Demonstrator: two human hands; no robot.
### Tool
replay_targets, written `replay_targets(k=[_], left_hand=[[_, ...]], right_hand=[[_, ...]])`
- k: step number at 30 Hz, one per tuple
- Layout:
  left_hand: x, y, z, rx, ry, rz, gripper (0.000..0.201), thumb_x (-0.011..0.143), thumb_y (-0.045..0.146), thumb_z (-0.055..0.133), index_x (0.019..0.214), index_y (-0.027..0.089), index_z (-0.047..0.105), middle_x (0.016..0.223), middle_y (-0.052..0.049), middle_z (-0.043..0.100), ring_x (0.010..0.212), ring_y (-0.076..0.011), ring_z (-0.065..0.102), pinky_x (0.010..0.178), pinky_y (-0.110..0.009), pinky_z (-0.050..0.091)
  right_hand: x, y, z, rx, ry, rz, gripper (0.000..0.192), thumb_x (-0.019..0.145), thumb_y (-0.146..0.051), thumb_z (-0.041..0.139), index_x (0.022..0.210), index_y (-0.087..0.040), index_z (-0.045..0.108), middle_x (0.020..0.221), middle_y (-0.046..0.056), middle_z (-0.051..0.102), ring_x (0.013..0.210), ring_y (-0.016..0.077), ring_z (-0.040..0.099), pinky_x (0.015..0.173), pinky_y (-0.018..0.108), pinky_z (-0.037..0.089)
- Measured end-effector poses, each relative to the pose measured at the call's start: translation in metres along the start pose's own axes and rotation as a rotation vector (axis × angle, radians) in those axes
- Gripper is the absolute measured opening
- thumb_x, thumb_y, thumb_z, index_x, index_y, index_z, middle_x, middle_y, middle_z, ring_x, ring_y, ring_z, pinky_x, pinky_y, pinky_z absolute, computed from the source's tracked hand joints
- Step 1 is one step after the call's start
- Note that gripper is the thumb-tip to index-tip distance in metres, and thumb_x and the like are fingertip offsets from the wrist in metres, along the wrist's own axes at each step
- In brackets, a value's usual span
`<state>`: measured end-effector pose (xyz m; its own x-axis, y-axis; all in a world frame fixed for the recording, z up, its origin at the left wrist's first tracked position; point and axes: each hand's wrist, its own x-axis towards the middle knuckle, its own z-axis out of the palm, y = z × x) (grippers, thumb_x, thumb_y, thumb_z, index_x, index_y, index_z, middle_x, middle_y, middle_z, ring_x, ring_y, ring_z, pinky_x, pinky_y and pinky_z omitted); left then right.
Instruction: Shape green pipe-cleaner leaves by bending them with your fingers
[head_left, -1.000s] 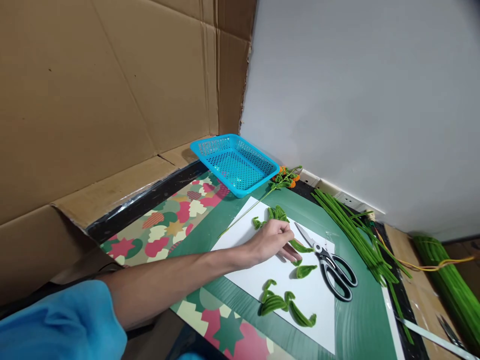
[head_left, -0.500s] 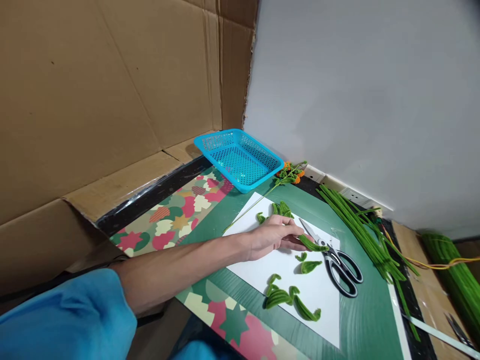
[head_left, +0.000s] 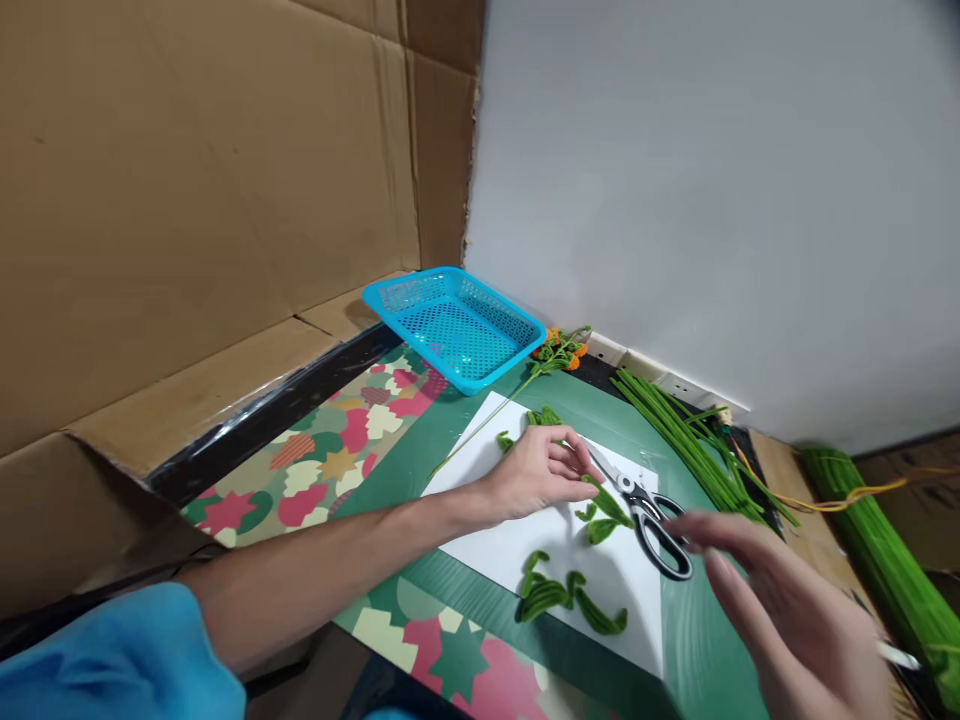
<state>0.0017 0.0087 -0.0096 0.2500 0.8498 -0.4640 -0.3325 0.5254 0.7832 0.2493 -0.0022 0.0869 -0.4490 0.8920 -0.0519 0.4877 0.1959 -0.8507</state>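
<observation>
R hand (head_left: 780, 610) nearest the camera, low right, blurred, fingers spread and loose, holding nothing; fingertips just by the handles of 1 pair of scissors (head_left: 645, 505). L hand (head_left: 536, 470) reaches across from the left w/ a blue sleeve (head_left: 112, 660) at the near edge; thumb and fingers pinched on 1 green leaf piece (head_left: 606, 500), which lies low over the white sheet (head_left: 517, 545), just beside the scissor blades. On the near part of the sheet approx 3 more bent leaf pieces in a cluster (head_left: 566, 600), plus 2 small ones (head_left: 596, 525) under the held piece. Beyond the L hand approx 3 more leaf bits (head_left: 536, 420), partly hidden by fingers, so count unsure. Sheet sits on a green mat (head_left: 705, 640). 1 thin flower stem w/ orange buds (head_left: 559, 350) runs from the sheet's far corner toward 1 blue basket (head_left: 454, 325). Right: 1 loose bunch of green pipe cleaners (head_left: 675, 430), 1 tied bundle (head_left: 877, 540) further right. Cardboard (head_left: 187, 200) and grey wall (head_left: 712, 200) at back.
</observation>
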Motion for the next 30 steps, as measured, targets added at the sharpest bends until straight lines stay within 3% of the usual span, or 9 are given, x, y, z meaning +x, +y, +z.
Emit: replay_targets(k=[1,3,6,11,17,23,30], left_hand=[[0.0,0.0,0.0,0.074,0.0,0.054,0.03,0.071,0.014,0.089,0.088,0.013,0.065,0.098,-0.012,0.08,0.088,-0.0178,0.076,0.08,-0.027,0.06],[-0.002,0.0,0.001,0.189,0.027,0.135,0.024,0.076,0.016,0.086,0.091,0.013,0.067,0.096,-0.009,0.079,0.087,-0.017,0.076,0.081,-0.027,0.061],[-0.004,0.001,0.002,0.284,0.077,0.177,0.02,0.08,0.017,0.082,0.095,0.014,0.068,0.099,-0.006,0.076,0.089,-0.0167,0.076,0.083,-0.027,0.063],[-0.003,0.001,-0.001,0.296,0.116,0.199,0.03,0.079,0.022,0.086,0.101,0.016,0.066,0.099,-0.004,0.073,0.092,-0.0168,0.075,0.084,-0.026,0.064],[-0.001,0.0,-0.005,0.405,0.024,0.196,0.024,0.083,0.025,0.085,0.098,0.016,0.068,0.091,-0.003,0.073,0.087,-0.0142,0.072,0.083,-0.024,0.06],[-0.003,0.002,-0.005,0.597,-0.056,0.141,0.022,0.094,0.034,0.075,0.107,0.018,0.071,0.095,-0.001,0.072,0.083,-0.0142,0.068,0.078,-0.026,0.055],[-0.003,0.004,-0.003,0.616,-0.121,0.117,0.021,0.102,0.035,0.062,0.095,0.017,0.068,0.086,0.0,0.07,0.083,-0.0155,0.067,0.08,-0.027,0.051]], right_hand=[[0.01,0.007,0.006,-0.024,0.021,0.062,0.023,0.109,-0.042,0.06,0.124,-0.032,0.073,0.113,0.006,0.074,0.097,0.0278,0.075,0.071,0.034,0.063],[0.028,0.023,0.02,-0.011,-0.135,0.168,0.03,0.11,-0.049,0.057,0.121,-0.025,0.072,0.11,0.007,0.074,0.09,0.0236,0.073,0.064,0.028,0.057],[0.043,0.043,0.039,-0.013,-0.321,0.235,0.033,0.11,-0.05,0.056,0.113,-0.021,0.07,0.086,0.003,0.073,0.07,0.0189,0.066,0.06,0.027,0.047],[0.043,0.053,0.059,0.099,-0.209,0.187,0.026,0.109,-0.04,0.056,0.104,-0.019,0.069,0.068,0.0,0.066,0.058,0.015,0.056,0.057,0.025,0.038],[0.029,0.061,0.08,0.43,-0.005,0.248,0.021,0.103,-0.036,0.064,0.097,-0.017,0.066,0.076,0.003,0.07,0.062,0.0152,0.064,0.06,0.024,0.048],[0.03,0.06,0.088,0.539,0.037,0.277,0.015,0.099,-0.03,0.065,0.095,-0.016,0.065,0.07,0.001,0.068,0.059,0.0138,0.064,0.059,0.023,0.049],[0.033,0.061,0.088,0.574,0.049,0.267,0.016,0.097,-0.031,0.067,0.093,-0.016,0.064,0.074,0.003,0.072,0.062,0.014,0.068,0.059,0.022,0.051]])
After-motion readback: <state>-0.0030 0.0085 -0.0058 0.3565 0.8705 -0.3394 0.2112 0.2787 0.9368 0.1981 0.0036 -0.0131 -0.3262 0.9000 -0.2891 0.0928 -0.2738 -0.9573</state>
